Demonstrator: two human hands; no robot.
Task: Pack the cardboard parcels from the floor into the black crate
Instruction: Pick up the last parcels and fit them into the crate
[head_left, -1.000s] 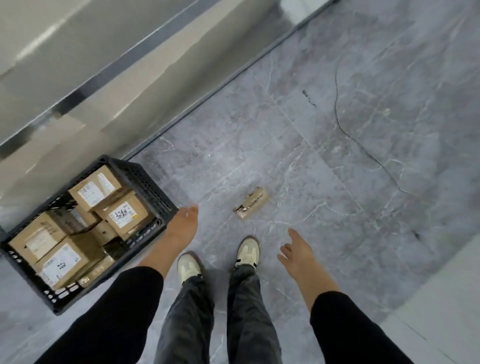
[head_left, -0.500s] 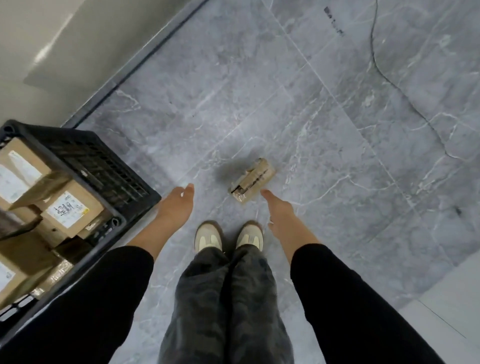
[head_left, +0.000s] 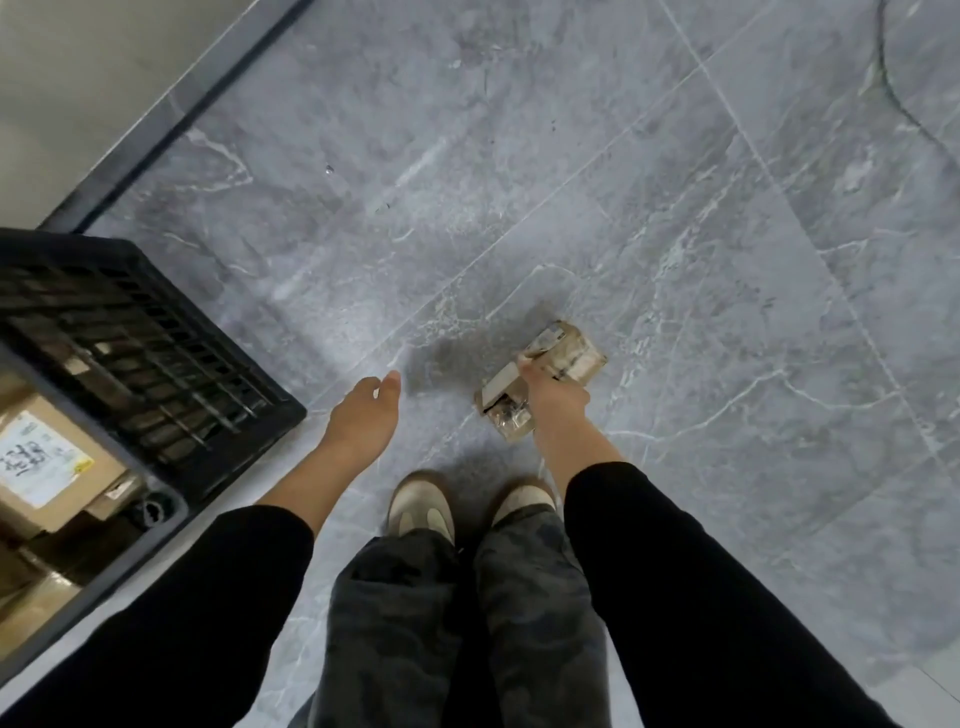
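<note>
A small cardboard parcel (head_left: 566, 353) wrapped in clear tape lies on the grey floor just ahead of my feet. My right hand (head_left: 553, 397) reaches down onto it, with the fingers curled over its top and near side. My left hand (head_left: 363, 410) hangs free to the left of the parcel, fingers relaxed and holding nothing. The black crate (head_left: 171, 332) stands at the left edge, its slatted wall facing me. Several labelled cardboard parcels (head_left: 47, 462) lie inside it.
My two pale shoes (head_left: 421, 506) stand close behind the parcel. A pale wall with a dark skirting strip (head_left: 171, 114) runs diagonally at the upper left, behind the crate. Grey marbled tiles stretch away to the right and ahead.
My right hand has moved forward from beside the parcel onto it and closed over it. My head has come lower and nearer, so the crate slid further left.
</note>
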